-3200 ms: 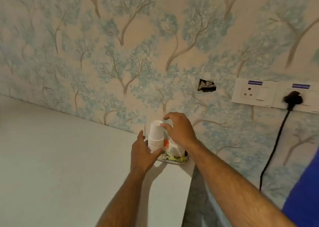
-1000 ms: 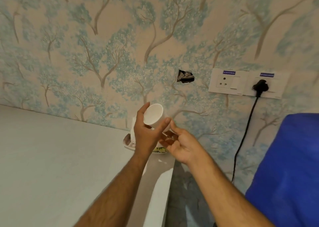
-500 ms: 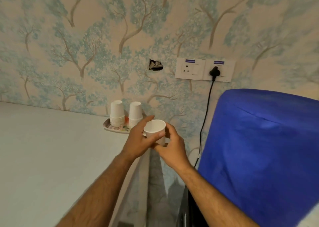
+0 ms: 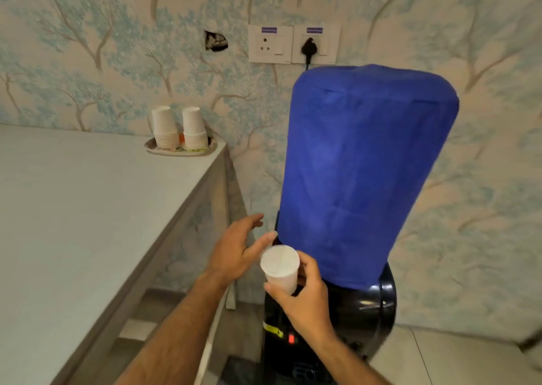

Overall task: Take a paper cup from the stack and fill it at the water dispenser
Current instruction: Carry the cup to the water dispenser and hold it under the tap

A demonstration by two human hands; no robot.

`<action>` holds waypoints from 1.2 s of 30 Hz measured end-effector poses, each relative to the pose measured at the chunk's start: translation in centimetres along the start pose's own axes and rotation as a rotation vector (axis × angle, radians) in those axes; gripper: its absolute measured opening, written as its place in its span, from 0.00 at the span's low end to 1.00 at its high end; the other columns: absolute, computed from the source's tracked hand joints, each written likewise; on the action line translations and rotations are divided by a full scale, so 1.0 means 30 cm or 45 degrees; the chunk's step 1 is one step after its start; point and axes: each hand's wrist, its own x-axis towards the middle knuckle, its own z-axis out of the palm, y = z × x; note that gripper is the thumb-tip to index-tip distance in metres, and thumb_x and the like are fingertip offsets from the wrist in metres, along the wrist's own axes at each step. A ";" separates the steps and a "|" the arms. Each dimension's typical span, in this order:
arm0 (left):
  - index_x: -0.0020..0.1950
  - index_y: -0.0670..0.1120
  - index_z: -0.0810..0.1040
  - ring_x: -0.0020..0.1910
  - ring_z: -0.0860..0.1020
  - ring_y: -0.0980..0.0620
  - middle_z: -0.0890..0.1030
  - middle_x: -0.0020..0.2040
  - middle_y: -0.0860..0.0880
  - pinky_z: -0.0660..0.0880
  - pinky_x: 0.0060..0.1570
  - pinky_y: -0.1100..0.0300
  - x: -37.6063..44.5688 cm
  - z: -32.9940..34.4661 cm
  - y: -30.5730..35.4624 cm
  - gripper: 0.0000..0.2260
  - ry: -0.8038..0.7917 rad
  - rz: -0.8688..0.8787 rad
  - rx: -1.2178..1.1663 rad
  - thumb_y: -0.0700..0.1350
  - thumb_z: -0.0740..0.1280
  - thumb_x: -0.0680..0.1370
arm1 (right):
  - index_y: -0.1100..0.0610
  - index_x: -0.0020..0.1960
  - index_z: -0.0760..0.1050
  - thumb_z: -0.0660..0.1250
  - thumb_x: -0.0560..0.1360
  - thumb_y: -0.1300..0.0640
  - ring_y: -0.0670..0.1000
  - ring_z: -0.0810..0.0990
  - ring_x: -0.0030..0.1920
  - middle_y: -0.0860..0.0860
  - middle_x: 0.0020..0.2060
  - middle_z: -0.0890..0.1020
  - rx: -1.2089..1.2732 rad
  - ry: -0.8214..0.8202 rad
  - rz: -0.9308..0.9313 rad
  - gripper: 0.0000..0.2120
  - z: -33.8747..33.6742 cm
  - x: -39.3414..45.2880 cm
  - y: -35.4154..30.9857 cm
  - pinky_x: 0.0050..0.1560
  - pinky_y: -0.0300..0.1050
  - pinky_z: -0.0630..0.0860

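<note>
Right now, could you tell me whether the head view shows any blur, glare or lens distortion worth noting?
Head view: wide-angle bending curves the counter edge and wall. Light is soft and even, with no harsh glare, only faint highlights on the dispenser's black body. The paper cup in the right hand looks slightly soft, and the bottom-right corner is smeared.

White table (image 4: 88,208) bearing a plate (image 4: 155,148)

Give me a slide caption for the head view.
Right hand holds a paper cup before the blue-covered water dispenser; left hand open beside it.
</note>
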 end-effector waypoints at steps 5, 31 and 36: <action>0.71 0.54 0.72 0.65 0.74 0.56 0.78 0.65 0.54 0.73 0.64 0.52 -0.112 0.156 0.011 0.36 -0.119 -0.052 0.070 0.76 0.55 0.73 | 0.39 0.66 0.68 0.84 0.58 0.53 0.43 0.77 0.61 0.36 0.61 0.76 0.013 0.083 0.210 0.42 -0.113 -0.211 0.214 0.57 0.40 0.78; 0.76 0.39 0.65 0.78 0.61 0.42 0.67 0.77 0.40 0.53 0.78 0.41 -0.117 0.589 -0.202 0.42 -0.004 0.316 0.875 0.72 0.52 0.77 | 0.55 0.65 0.66 0.83 0.61 0.59 0.55 0.79 0.53 0.50 0.54 0.78 -0.523 0.240 0.823 0.38 -0.085 -0.419 1.083 0.37 0.32 0.72; 0.75 0.39 0.67 0.78 0.62 0.42 0.69 0.76 0.40 0.54 0.78 0.40 -0.116 0.595 -0.213 0.41 0.057 0.348 0.877 0.71 0.53 0.77 | 0.55 0.66 0.66 0.83 0.60 0.60 0.51 0.77 0.51 0.54 0.58 0.79 -0.541 0.228 0.872 0.39 -0.063 -0.373 1.141 0.36 0.32 0.73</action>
